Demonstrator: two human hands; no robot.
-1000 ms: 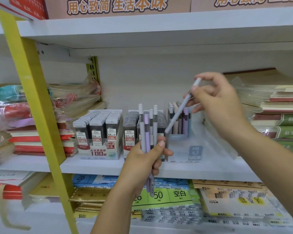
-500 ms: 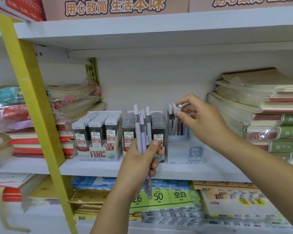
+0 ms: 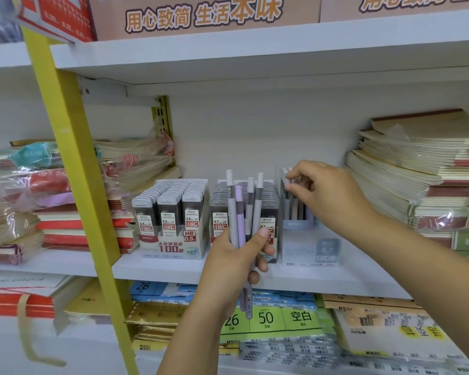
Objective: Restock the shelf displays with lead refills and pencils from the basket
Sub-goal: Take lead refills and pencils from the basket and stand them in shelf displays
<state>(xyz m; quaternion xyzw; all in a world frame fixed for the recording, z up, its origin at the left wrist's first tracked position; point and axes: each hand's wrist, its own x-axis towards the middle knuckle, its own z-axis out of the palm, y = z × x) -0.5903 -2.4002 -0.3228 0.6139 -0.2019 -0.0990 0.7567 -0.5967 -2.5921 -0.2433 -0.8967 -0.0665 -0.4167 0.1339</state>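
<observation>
My left hand (image 3: 236,263) grips a bunch of several grey and lilac mechanical pencils (image 3: 238,209), held upright in front of the 0.7 lead refill display (image 3: 268,209). The 0.5 lead refill display (image 3: 173,215) stands to its left. My right hand (image 3: 328,198) hovers over the clear pencil display box (image 3: 309,247). Its thumb and forefinger are slightly apart at the tops of the pencils standing in the box (image 3: 295,209), and nothing is plainly held. The basket is not in view.
A yellow shelf upright (image 3: 73,169) slants down at the left. Stacks of wrapped notebooks (image 3: 423,180) fill the right of the white shelf (image 3: 173,272), with more notebook stacks (image 3: 57,196) on the left. Paper packs (image 3: 268,318) lie on the shelf below.
My right hand brought one pencil down from mid-air into the display box, and its fingers have since loosened at the pencil tops. My left hand kept its bunch almost still.
</observation>
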